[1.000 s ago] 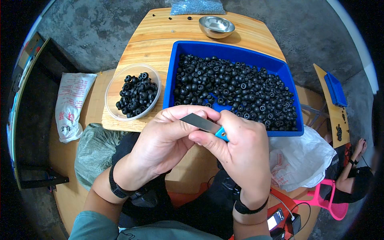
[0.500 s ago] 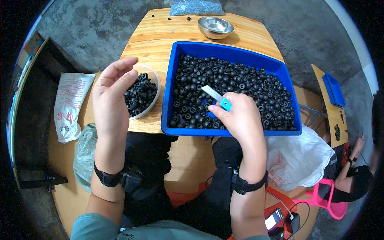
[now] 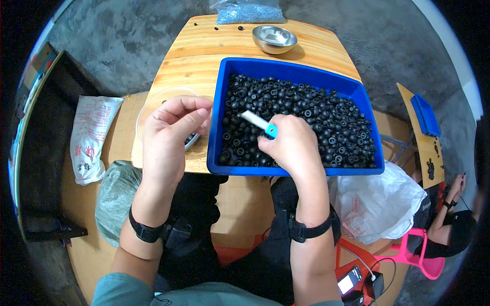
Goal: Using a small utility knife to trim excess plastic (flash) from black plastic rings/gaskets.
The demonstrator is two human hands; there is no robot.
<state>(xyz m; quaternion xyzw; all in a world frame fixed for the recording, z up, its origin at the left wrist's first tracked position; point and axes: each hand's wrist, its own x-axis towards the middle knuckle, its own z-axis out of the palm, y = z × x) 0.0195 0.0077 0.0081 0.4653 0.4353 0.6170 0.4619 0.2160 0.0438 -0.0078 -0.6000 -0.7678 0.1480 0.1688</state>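
Observation:
My right hand (image 3: pixel 291 140) grips a utility knife (image 3: pixel 270 130) with a teal handle over the blue tray (image 3: pixel 296 172). Its pale blade points up and to the left. Many small black rounded parts with hollow centres (image 3: pixel 286 97) fill the tray. Left of the tray, my left hand (image 3: pixel 171 127) has its thumb and fingertips pressed together; whatever they may hold is too small to make out. Beneath this hand stands a round clear plastic tub (image 3: pixel 148 105), mostly hidden, with a little of its dark contents showing.
Behind the tray are a steel bowl (image 3: pixel 274 40), a bag of bluish pellets (image 3: pixel 250 13) and a few loose black parts on the wooden table (image 3: pixel 194 56). White sacks flank the table, with a green bag (image 3: pixel 117 199) at left. To the right, another person sits by a pink stool (image 3: pixel 416 250).
My left hand has moved right toward the tray's left edge, and its fingers have gone from parted to pinched. My right hand has shifted slightly left with the knife.

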